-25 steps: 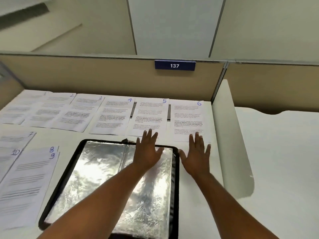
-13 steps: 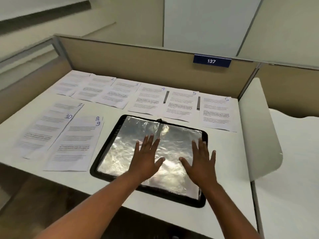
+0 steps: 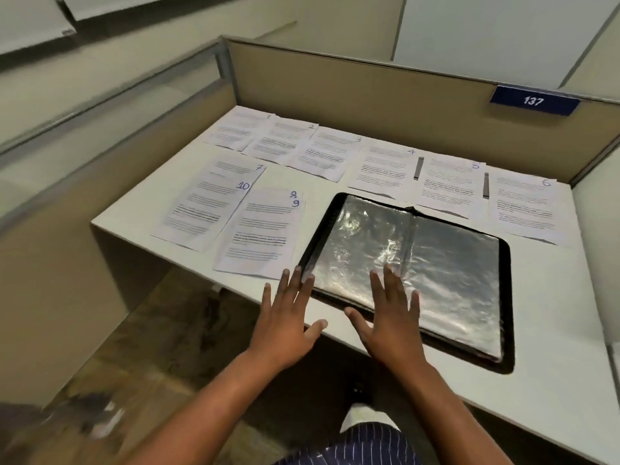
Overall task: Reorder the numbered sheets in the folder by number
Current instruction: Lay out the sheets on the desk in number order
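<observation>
A black folder (image 3: 505,297) lies open on the white desk (image 3: 553,330), its clear sleeves shiny. Numbered sheets are spread around it: sheets 1 (image 3: 240,130), 2 (image 3: 281,142), 3 (image 3: 327,152), 4 (image 3: 382,169), 5 (image 3: 448,182) and 6 (image 3: 523,206) in a back row, sheet 7 with sheet 10 (image 3: 204,203) on it at the left, sheet 8 under sheet 9 (image 3: 261,229) beside the folder. My left hand (image 3: 288,317) hovers, fingers spread, over the desk's front edge at the folder's near-left corner. My right hand (image 3: 391,318) is spread flat over the folder's left page.
Beige partition walls (image 3: 369,99) close the desk at the back and left, with a blue plate reading 137 (image 3: 533,100). A white divider stands at the right. The floor (image 3: 151,347) shows below the desk's front edge.
Both hands drew back toward me, from the far sheets to the folder's near edge, staying spread. The view pulled back and swung left, showing the desk's front edge and floor.
</observation>
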Demonstrator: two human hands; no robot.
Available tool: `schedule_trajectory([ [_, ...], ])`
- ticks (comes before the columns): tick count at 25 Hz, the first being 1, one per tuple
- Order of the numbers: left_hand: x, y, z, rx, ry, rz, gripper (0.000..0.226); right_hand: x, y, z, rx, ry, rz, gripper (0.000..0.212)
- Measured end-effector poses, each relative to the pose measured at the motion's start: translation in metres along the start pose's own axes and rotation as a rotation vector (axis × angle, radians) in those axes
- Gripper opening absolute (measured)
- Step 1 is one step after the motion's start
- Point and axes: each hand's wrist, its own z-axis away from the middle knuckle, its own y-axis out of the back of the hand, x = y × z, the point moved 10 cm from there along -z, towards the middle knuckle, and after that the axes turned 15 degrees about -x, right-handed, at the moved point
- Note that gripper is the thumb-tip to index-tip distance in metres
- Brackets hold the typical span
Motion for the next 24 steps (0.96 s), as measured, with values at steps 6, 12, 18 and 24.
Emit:
schedule_trajectory([
  [6,-0.067,0.011,0.006,0.026,0.067,0.046,0.088,-0.068,-0.024,-0.034,-0.033,0.092,-0.007,0.090],
  [12,-0.157,0.046,-0.032,0.046,0.160,0.062,0.087,-0.141,-0.029,-0.123,-0.032,0.236,-0.045,0.087],
  [18,-0.226,0.092,-0.082,0.097,0.196,0.052,0.086,-0.195,-0.022,-0.210,-0.025,0.304,-0.039,0.084],
  [24,-0.296,0.115,-0.143,0.054,0.218,0.130,0.087,-0.222,-0.030,-0.282,-0.088,0.222,-0.093,0.085],
])
